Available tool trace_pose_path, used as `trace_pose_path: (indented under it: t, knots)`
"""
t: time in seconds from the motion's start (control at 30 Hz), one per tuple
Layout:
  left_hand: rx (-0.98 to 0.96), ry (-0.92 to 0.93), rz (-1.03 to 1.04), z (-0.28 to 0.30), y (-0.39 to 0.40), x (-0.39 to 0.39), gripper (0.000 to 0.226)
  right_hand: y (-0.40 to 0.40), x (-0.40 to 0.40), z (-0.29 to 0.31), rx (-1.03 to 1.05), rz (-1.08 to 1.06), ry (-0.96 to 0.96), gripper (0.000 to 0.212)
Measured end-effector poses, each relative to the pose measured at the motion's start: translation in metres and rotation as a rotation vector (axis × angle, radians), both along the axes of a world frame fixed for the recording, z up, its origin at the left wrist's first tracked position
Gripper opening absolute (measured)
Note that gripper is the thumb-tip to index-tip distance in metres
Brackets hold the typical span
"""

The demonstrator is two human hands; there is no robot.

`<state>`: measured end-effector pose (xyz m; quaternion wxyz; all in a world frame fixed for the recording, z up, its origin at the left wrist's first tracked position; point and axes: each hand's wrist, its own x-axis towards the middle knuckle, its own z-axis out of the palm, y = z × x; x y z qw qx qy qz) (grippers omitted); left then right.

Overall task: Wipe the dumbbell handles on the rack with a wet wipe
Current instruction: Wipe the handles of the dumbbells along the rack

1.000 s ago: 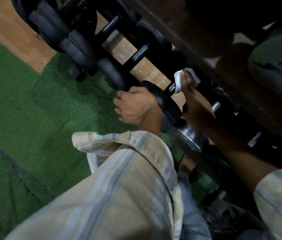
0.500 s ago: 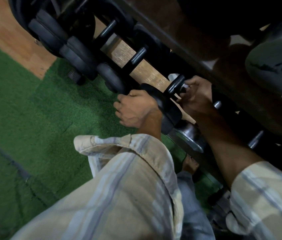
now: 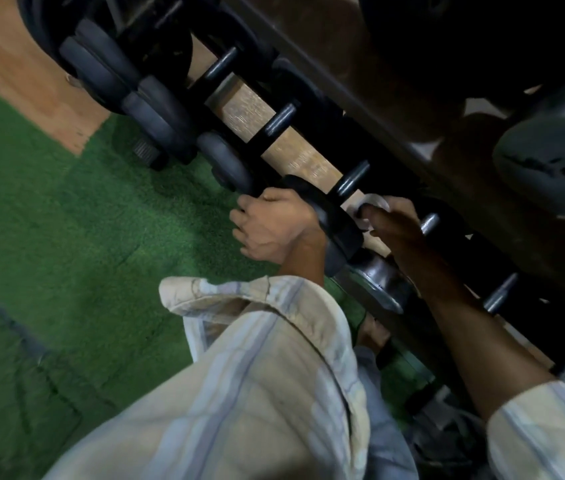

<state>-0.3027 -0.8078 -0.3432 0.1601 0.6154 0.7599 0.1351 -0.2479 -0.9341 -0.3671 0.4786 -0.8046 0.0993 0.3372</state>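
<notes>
From the head view, the left hand [image 3: 270,230] gripped the near end weight of a black dumbbell [image 3: 326,216] on the rack [image 3: 409,327], fingers curled round it. Just right of it, the right hand [image 3: 395,223] clutched the white wet wipe [image 3: 374,204], held just beside the dumbbell's dark handle [image 3: 348,183]. Green turf [image 3: 66,237] lay to the left.

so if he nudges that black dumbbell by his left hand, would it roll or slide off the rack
Probably not. The black dumbbell looks solid and heavy for its size, so a nudge should barely shift it. Its round heads could roll, but it sits in the rack and the left hand steadies one head.
</notes>
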Motion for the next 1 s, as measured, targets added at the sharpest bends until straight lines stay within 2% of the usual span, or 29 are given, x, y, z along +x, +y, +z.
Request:
trace_pose_path:
  t: [0.07,0.13,0.17,0.23,0.3,0.37,0.47,0.53,0.6,0.67,0.73,0.9,1.0]
  knots:
    - [-0.020,0.002,-0.006,0.000,0.000,-0.001,0.038,-0.013,-0.007,0.007,-0.118,0.172,-0.405,0.030]
    - [-0.031,0.000,-0.004,0.001,0.000,0.000,0.039,-0.008,-0.007,0.024,-0.163,0.245,-0.678,0.022]
    - [-0.025,-0.003,0.001,0.002,0.000,0.001,0.039,-0.002,-0.004,0.030,-0.131,0.303,-0.774,0.018]
    - [-0.008,-0.004,0.006,0.003,0.000,0.001,0.038,0.011,0.009,0.026,-0.108,0.510,-0.914,0.030]
    - [-0.005,-0.004,0.004,0.003,0.000,0.001,0.037,0.019,0.021,0.005,-0.229,0.640,-0.980,0.040]
    - [-0.018,-0.013,-0.001,0.004,0.000,0.001,0.037,0.019,0.025,-0.008,-0.390,0.669,-0.989,0.040]
    - [-0.016,-0.020,0.001,0.003,0.001,0.001,0.036,0.017,0.025,-0.001,-0.344,0.712,-0.995,0.036]
    - [-0.011,-0.028,0.010,0.003,0.001,0.001,0.036,0.022,0.025,0.013,-0.253,0.671,-0.924,0.027]
    - [0.004,-0.045,0.016,0.003,0.000,0.001,0.034,0.030,0.024,0.018,-0.298,0.711,-0.821,0.021]
    - [-0.017,-0.056,0.019,0.004,0.002,0.002,0.033,0.040,0.026,0.019,-0.374,0.817,-0.677,0.024]
    - [-0.044,-0.060,0.019,0.006,0.001,0.002,0.032,0.045,0.032,0.022,-0.377,0.830,-0.576,0.031]
    - [-0.077,-0.071,0.009,0.010,0.003,0.001,0.035,0.056,0.029,0.034,-0.202,0.672,-0.367,0.044]
    - [-0.131,-0.078,-0.007,0.014,0.001,0.000,0.038,0.057,0.025,0.028,-0.151,0.450,-0.299,0.032]
